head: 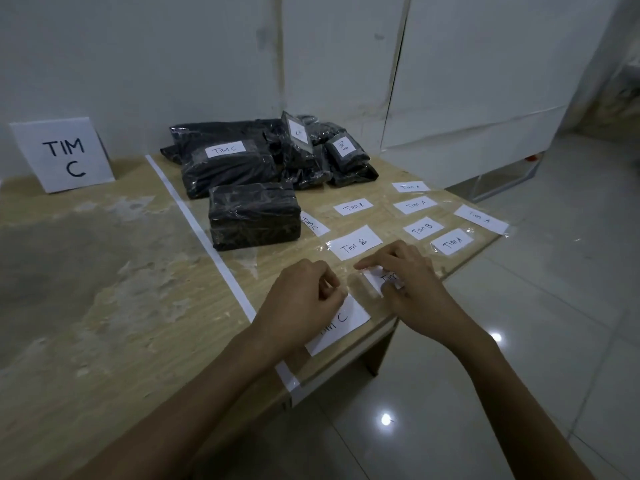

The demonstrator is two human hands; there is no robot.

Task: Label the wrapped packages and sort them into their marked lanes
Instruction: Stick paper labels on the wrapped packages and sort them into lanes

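The wrapped packages (pixel 242 133) lie heaped at the far side of the surface (pixel 104 271), just right of a white strip (pixel 207 237) that runs from the far edge to the near one. Each is a black bundle under glossy clear film that wrinkles and catches the light. The front package (pixel 254 216) is a box-shaped block with no slip on the faces that show, and it sits a little ahead of the heap. Behind it the flat package (pixel 225 174) carries a white slip reading "TIM C". Farther right the small package (pixel 346 157) bears a slip reading "TIM B", and another stands on edge with a slip too blurred to read. Between the heap and the hands the loose labels (pixel 356 242) lie spread out, white slips handwritten TIM A, TIM B or TIM C, each with clear tape around it. One lies just beside the front package. The right hand (pixel 412 285) pinches a small label (pixel 379 277) between forefinger and thumb near the surface's front edge, its writing half covered. The left hand (pixel 304 292), knuckles up and fingers curled, rests over a larger slip (pixel 343 320) marked "TIM C"; I cannot tell whether its fingertips hold anything. A sign (pixel 64 155) reading "TIM C" leans against the wall left of the strip, well apart from the packages.
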